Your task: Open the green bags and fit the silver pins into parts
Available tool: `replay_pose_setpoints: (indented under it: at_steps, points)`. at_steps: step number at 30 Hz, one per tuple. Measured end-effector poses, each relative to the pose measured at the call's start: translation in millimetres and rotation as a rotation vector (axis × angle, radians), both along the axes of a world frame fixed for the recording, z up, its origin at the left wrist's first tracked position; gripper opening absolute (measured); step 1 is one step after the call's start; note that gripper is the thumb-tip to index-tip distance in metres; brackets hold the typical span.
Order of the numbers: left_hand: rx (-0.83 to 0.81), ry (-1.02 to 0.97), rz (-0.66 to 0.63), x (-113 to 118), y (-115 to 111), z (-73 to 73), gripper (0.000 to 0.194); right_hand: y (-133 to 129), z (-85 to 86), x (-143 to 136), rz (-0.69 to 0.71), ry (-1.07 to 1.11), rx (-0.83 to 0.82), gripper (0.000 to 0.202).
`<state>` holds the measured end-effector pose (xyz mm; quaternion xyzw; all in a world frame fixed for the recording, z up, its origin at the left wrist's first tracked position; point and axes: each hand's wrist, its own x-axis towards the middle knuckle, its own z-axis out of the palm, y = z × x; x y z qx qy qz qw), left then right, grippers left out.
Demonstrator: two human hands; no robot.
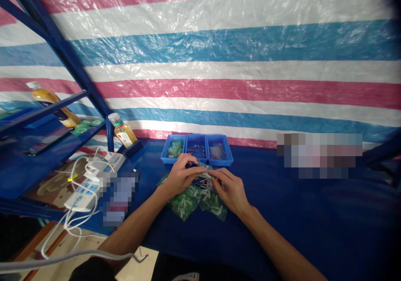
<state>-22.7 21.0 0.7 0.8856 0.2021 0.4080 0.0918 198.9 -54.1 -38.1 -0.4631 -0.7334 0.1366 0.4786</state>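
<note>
Green packets [191, 199]: a loose heap of small clear bags with green contents, lying on the blue table cover [297, 214] at lower centre of the frame, under and just in front of both hands.
Metal pins [200, 183]: a small scatter of short dark pieces on top of the heap, between the two hands.
Left hand [180, 176]: left of centre, fingers curled and pinched together on something small at the top of the heap; whether it is a packet edge or a pin is too small to tell.
Right hand [230, 191]: right of centre, palm down, fingers bent and meeting the left fingertips over the same spot; its hold is likewise unclear.
Blue trays [197, 149]: three bins side by side just above the hands. The left one holds green packets, the middle one loose metal pins, the right one some brownish bits.
Progress, as a judgement: a few packets sit in the left bin and most lie on the table, so the sorting or filling looks early, with the bulk yet to handle.
Left edge of the frame: a white power strip [94, 181] with cables, a bottle [123, 132] beside a blue shelf frame [62, 105].
Background: a striped plastic tarp [219, 55] in pink, white and blue.
</note>
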Motion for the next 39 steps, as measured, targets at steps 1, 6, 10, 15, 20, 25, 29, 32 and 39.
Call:
replay_pose_setpoints:
  at_steps: [1,6,10,15,20,25,29,32,39]
  points:
    - [-0.002,-0.006,0.001,0.4,-0.9,0.5,0.023,0.4,0.7,-0.1,-0.011,0.009,-0.007,0.027]
    - [-0.075,-0.055,-0.041,9.1,-6.0,-2.0,0.022,0.9,5.8,-2.0,-0.016,0.115,-0.049,0.022]
    - [-0.140,-0.166,0.027,12.9,-7.8,-6.8,0.016,-0.2,5.2,-5.1,0.017,0.230,-0.206,0.023]
    - [-0.146,-0.048,-0.057,8.2,-7.7,-1.5,0.011,-0.6,3.8,-10.8,0.073,0.582,-0.376,0.032]
    - [-0.152,-0.016,-0.094,6.4,-5.5,1.8,0.031,-1.0,10.7,-8.2,0.103,0.637,-0.387,0.032]
    - [-0.080,-0.029,-0.031,4.2,-1.9,-0.7,0.024,-2.4,10.7,-4.9,0.117,0.590,-0.407,0.035]
    - [-0.059,-0.064,-0.010,4.2,-2.9,-0.2,0.016,-1.8,8.3,-6.6,0.037,0.523,-0.377,0.031]
    - [-0.124,-0.111,-0.023,8.1,-7.3,-2.0,0.012,-0.7,9.7,-7.2,0.032,0.491,-0.305,0.029]
    - [-0.221,-0.202,0.132,10.8,-10.4,-6.2,0.023,1.7,7.7,-5.5,0.073,0.545,-0.354,0.029]
